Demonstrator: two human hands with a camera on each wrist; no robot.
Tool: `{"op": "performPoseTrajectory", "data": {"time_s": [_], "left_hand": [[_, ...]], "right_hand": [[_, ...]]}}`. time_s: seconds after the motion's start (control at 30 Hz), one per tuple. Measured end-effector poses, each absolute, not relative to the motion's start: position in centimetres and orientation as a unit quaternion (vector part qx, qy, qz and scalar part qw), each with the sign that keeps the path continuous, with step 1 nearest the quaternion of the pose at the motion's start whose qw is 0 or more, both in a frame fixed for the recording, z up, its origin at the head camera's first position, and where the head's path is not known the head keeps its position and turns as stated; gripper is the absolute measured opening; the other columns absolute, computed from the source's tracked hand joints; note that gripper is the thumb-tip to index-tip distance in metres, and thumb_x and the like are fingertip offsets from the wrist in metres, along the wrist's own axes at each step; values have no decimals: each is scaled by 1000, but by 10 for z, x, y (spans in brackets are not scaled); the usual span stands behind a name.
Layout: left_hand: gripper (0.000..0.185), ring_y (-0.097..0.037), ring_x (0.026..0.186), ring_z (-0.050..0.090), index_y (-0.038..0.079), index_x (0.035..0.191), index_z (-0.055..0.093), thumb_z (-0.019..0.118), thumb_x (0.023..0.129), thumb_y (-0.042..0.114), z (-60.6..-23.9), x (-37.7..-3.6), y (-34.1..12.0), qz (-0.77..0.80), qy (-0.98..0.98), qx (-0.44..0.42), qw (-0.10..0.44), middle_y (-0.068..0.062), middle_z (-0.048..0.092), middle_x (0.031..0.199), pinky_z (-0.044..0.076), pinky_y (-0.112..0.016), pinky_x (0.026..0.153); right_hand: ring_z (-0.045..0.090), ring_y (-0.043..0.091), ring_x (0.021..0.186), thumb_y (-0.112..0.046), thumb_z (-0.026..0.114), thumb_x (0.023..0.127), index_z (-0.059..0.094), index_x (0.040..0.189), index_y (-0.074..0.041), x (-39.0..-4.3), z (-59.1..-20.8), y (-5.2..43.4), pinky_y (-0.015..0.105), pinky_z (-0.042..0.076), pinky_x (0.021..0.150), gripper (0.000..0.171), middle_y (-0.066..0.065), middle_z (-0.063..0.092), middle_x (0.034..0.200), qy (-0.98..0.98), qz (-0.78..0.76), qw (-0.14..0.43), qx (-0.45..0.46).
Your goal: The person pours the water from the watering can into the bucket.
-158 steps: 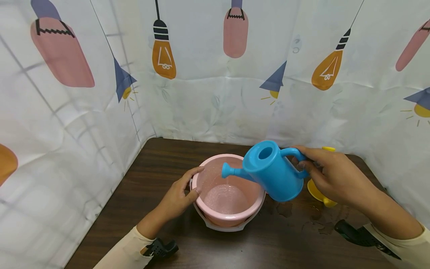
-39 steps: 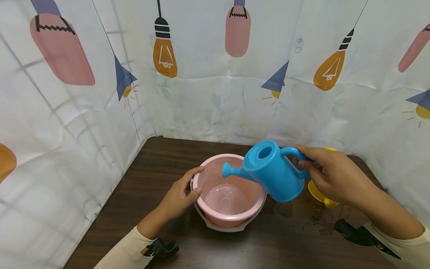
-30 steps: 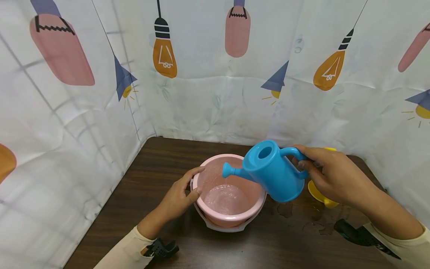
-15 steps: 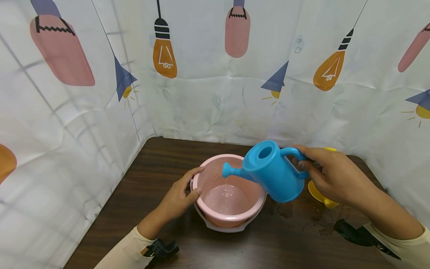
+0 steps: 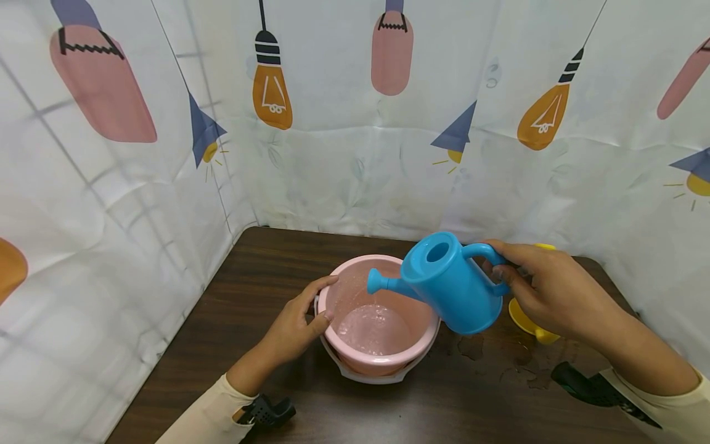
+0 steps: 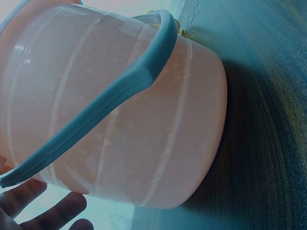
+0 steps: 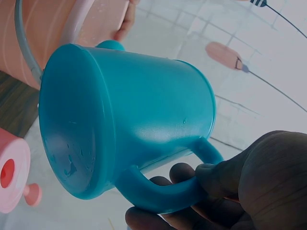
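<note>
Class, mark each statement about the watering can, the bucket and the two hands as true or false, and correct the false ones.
1. The right hand holds the blue watering can by its handle. True.
2. The can's spout points away from the pink bucket. False: the spout is tipped over the bucket's opening.
3. The left hand rests on the bucket's rim. True.
4. The bucket is dry inside. False: water lies in its bottom.
5. A yellow object lies on the table behind the right hand. True.
6. The bucket's handle is raised upright. False: it lies down against the bucket's side.
</note>
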State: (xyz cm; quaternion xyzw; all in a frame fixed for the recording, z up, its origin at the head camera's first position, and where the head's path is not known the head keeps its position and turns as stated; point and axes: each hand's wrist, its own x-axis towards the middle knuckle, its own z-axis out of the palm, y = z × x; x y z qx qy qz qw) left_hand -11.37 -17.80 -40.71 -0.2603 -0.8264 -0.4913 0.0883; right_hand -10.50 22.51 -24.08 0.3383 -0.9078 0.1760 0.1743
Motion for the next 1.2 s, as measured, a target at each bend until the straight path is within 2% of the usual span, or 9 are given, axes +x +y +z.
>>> {"op": "performPoseTrajectory", "data": {"time_s": [1.2], "left_hand": [[58,-17,97,65,20,152,46,59,98,36,-407,-113,-178,-491,-827,-260,87,-12,61,131,54,-34,80]], "right_hand": [[73,26,92,6,69,91,59,141,0,-105,-240,225,48,58,71,52,13,72,117,-907,173,175,342]]}}
